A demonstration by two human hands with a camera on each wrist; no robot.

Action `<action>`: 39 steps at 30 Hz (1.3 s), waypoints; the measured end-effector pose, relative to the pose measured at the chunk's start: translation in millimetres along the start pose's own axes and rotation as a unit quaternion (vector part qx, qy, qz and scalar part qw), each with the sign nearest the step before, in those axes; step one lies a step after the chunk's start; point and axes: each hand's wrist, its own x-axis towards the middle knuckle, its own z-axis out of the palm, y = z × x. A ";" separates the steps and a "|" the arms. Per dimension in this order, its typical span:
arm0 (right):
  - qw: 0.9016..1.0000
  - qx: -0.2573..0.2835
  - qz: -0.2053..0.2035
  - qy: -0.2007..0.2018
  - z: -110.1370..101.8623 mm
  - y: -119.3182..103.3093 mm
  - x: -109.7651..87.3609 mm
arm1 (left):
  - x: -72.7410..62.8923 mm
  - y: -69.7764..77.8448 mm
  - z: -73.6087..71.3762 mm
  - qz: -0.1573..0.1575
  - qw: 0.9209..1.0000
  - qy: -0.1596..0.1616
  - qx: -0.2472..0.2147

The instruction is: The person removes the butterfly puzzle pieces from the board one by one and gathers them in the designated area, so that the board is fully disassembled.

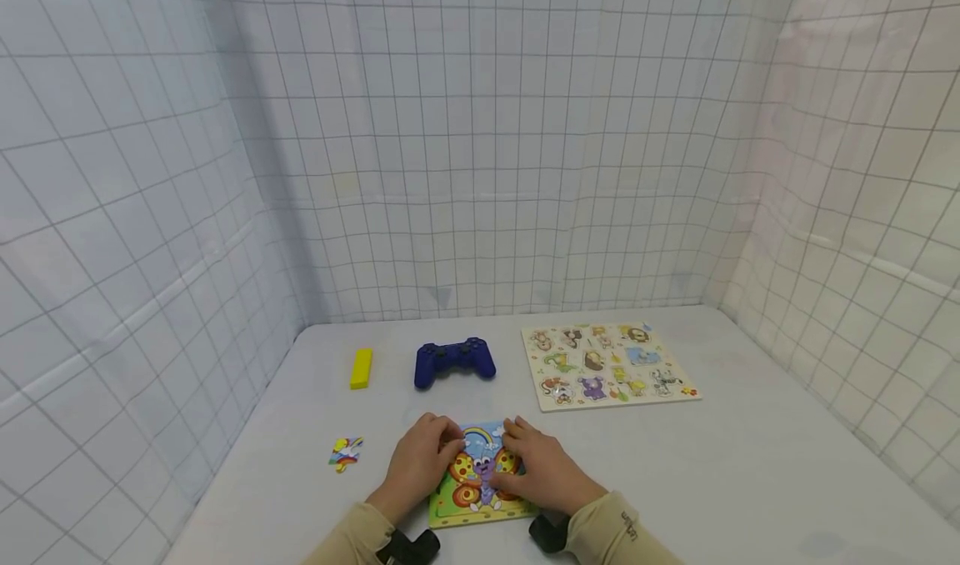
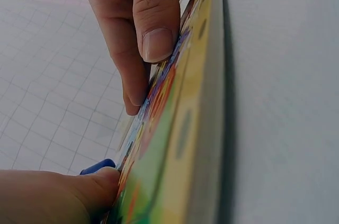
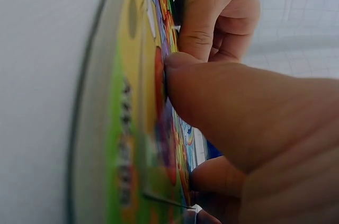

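A small picture puzzle board (image 1: 480,516) with a purple butterfly, a rainbow and a green ground lies flat near the front of the table. My left hand (image 1: 424,458) rests at its upper left side, with bent fingers and the thumb touching the picture. On the right side lies my right hand (image 1: 549,469); its thumb (image 3: 183,83) presses on the middle of the picture and its fingers reach over the upper right edge. Both hands cover parts of the board's sides. A loose, brightly coloured puzzle piece (image 1: 346,453) sits on the table to the left.
Behind the hands is a dark blue game controller (image 1: 454,361). A yellow block (image 1: 361,368) lies to its left. At the back right is a larger animal puzzle board (image 1: 667,398). Grid-patterned white sheets (image 1: 495,173) enclose the white table (image 1: 750,465) at the back and both sides.
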 end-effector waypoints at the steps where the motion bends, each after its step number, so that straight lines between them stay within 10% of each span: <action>1: 1.000 0.001 -0.001 0.000 -0.1 -0.3 -0.3 | -0.2 0.6 -0.5 0.000 1.000 -0.001 -0.003; 29: 1.000 -0.004 -0.003 -0.005 1.0 -0.1 2.1 | 0.7 -3.8 -0.8 -0.040 0.991 0.012 -0.129; 39: 1.000 -0.012 -0.009 -0.002 -1.1 3.8 1.2 | -17.7 -22.7 -53.1 -0.105 0.981 0.088 -0.139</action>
